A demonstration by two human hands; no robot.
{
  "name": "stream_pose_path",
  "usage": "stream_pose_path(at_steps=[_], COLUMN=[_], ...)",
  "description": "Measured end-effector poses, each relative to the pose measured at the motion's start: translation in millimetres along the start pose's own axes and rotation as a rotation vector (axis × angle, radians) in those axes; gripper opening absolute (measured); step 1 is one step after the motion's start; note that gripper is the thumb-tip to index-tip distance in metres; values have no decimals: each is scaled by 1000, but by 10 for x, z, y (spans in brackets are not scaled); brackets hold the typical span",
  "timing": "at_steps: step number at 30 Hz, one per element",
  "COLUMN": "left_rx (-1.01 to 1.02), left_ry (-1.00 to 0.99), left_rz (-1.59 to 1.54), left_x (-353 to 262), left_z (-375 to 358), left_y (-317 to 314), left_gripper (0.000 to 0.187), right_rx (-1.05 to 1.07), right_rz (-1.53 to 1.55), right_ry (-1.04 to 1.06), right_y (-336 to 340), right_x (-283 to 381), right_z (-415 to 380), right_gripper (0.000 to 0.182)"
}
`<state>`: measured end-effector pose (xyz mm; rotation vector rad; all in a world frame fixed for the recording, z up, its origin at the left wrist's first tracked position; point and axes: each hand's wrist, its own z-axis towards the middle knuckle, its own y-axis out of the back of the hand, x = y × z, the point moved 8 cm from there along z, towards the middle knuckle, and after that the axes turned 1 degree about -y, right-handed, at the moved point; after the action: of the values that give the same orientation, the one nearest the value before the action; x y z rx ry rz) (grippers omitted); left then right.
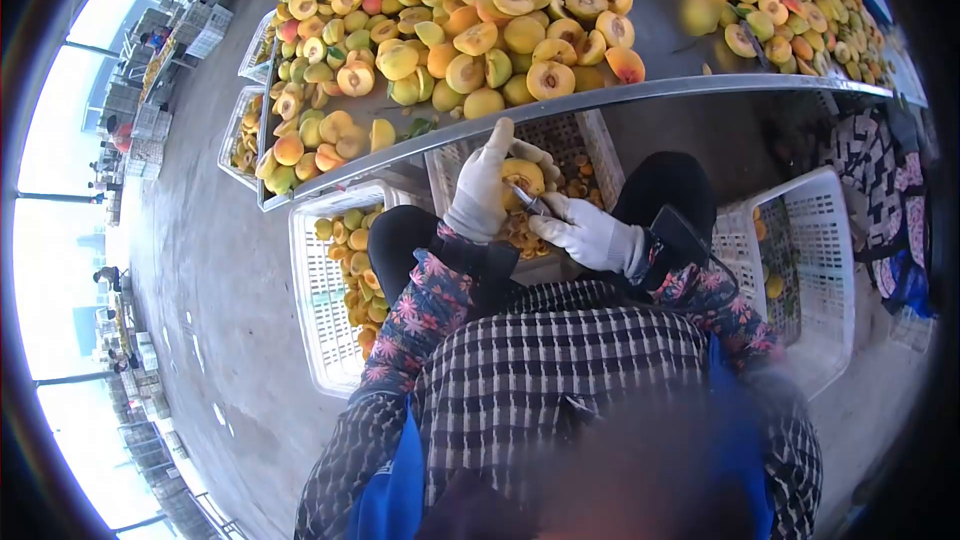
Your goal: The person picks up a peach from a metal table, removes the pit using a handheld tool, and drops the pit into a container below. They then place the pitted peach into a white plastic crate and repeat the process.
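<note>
My left hand [481, 185], in a white glove, holds a yellow peach half [524, 176] above my lap, with the thumb raised at its side. My right hand [592, 232], gloved too, grips a small metal pitting knife [533, 203] with a dark section. Its tip meets the cut face of the peach half; the exact shape of the tip is hidden in the flesh. Just beyond my hands runs the metal rim [640, 90] of a table heaped with halved peaches [551, 80], many with stones still in them.
Beneath the table's edge stands a white crate [603, 155] with small pieces in it. A crate [318, 290] of peach halves is by my left leg. On my right is another white crate [838, 250] with a few pieces. Patterned cloth [880, 190] lies farther right.
</note>
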<state>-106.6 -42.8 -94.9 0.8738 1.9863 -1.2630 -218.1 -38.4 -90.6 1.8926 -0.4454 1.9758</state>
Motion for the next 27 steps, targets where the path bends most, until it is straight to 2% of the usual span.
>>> stream_pose_path(at_steps=[3,4,7,8,9,11,14,15,16,17,19,20,21,22,25,26,27], left_rx=[-19,-38,-126,-139,-128,-209,-330,-362,-461,-556,-654,-775,-881,-867,-776,-655,-633], left_ry=[16,11,-9,-90,-269,-369,-342,-387,-488,-592,-604,-637,-652,-534,-576,-604,-586], left_rz=[-113,-169,-290,-187,213,318,126,114,173,232,475,908,1346,1323,1592,1485,1533], left_x=[-27,-28,-11,-78,-260,-369,-545,-666,-756,-872,-1231,-1480,-1647,-1668,-1763,-1693,-1632], left_z=[3,-9,1,1,-9,-93,-212,-273,-328,-393,-620,-767,-840,-817,-504,-288,-79], left_y=[-62,-90,-70,-64,-8,45,243,344,599,850,1111,1182,1155,1147,947,841,700], left_gripper=[52,52,49,48,48,39,35,33,33,33,29,27,25,32,41,48,48], right_rx=[54,-13,195,198,256,297,368,381,318,196,-43,-79,-70,-61,-71,-75,-80], right_rz=[734,898,1197,1236,1245,1268,1245,1233,1132,907,448,255,220,185,194,207,220], right_ry=[-655,-659,-658,-632,-616,-625,-580,-561,-542,-570,-595,-419,-402,-390,-377,-381,-387], right_y=[-200,-251,-299,-305,-317,-369,-360,-327,-245,-155,93,171,188,205,208,195,180], right_x=[-114,-38,-65,-65,-29,-4,74,107,49,-52,-164,-281,-344,-367,-361,-346,-330], right_z=[-209,-214,-200,-196,-195,-212,-250,-254,-232,-205,-170,-116,-112,-116,-111,-99,-98], right_gripper=[20,20,27,33,34,35,35,35,30,27,22,16,16,15,18,18,18])
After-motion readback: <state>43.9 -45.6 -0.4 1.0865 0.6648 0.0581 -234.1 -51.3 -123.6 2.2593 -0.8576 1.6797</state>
